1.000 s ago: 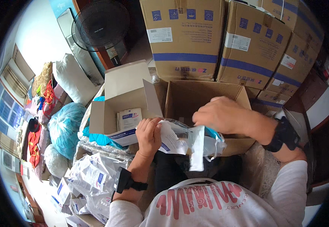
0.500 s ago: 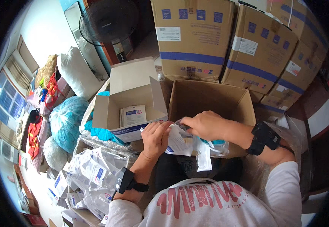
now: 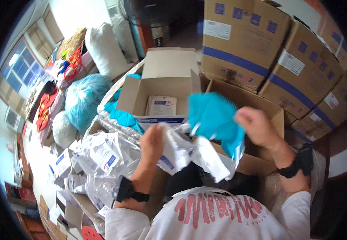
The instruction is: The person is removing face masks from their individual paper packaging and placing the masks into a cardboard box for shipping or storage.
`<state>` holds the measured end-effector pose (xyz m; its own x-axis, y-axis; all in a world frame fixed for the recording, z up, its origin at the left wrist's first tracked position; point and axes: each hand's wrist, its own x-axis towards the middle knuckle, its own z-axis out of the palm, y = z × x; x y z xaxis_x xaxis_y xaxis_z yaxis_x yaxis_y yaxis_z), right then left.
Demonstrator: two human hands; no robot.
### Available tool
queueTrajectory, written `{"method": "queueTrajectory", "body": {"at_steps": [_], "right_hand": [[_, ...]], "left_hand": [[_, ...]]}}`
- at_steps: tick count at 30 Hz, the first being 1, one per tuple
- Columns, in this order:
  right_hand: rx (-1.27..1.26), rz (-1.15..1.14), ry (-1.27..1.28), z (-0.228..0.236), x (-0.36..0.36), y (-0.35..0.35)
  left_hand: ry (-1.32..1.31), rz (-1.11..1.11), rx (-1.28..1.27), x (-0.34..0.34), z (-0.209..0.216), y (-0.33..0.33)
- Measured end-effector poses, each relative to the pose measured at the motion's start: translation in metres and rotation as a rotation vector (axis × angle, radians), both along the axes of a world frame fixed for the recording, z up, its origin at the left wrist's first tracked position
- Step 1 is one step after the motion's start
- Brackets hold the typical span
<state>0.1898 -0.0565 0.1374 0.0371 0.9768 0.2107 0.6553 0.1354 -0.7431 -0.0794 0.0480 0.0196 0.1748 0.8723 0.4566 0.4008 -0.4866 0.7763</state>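
Observation:
My right hand (image 3: 257,126), slightly blurred, is closed on the edge of a teal face mask (image 3: 213,116) with white straps. The mask is held up above the front of a large brown carton. Opposite it, my left hand (image 3: 152,142) grips a torn white and clear wrapper (image 3: 175,154) with a blue printed patch. A white strip (image 3: 211,160) hangs between wrapper and mask; I cannot tell which it belongs to. Just beyond my left hand stands an open white box (image 3: 169,62) with flat white packets (image 3: 161,106) inside.
The open brown carton (image 3: 275,114) stands ahead of me on the right. Sealed cartons (image 3: 245,40) are stacked behind it. At my left lies a heap of wrapped packets (image 3: 105,154). Farther left are a blue bag (image 3: 87,100) and a white sack (image 3: 105,52). A fan (image 3: 145,10) stands behind.
The teal mask has come out of the wrapper, drawn up by my right hand, which has moved right. My left hand keeps the wrapper. The whole view has shifted, with the boxes now farther right.

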Motion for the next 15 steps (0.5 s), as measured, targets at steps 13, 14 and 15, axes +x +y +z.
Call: {"method": "queueTrajectory", "body": {"at_steps": [13,14,15], "right_hand": [[-0.057,-0.324,0.302,-0.009,0.105,-0.044],[-0.094,-0.366,0.255,-0.012,0.113,-0.053],[-0.134,-0.38,0.223,-0.015,0.116,-0.056]], "left_hand": [[-0.276,1.024,-0.139,-0.32,-0.134,0.07],[0.086,0.88,-0.129,-0.294,-0.111,0.069],[0.412,0.855,-0.084,-0.286,-0.113,0.063]]}}
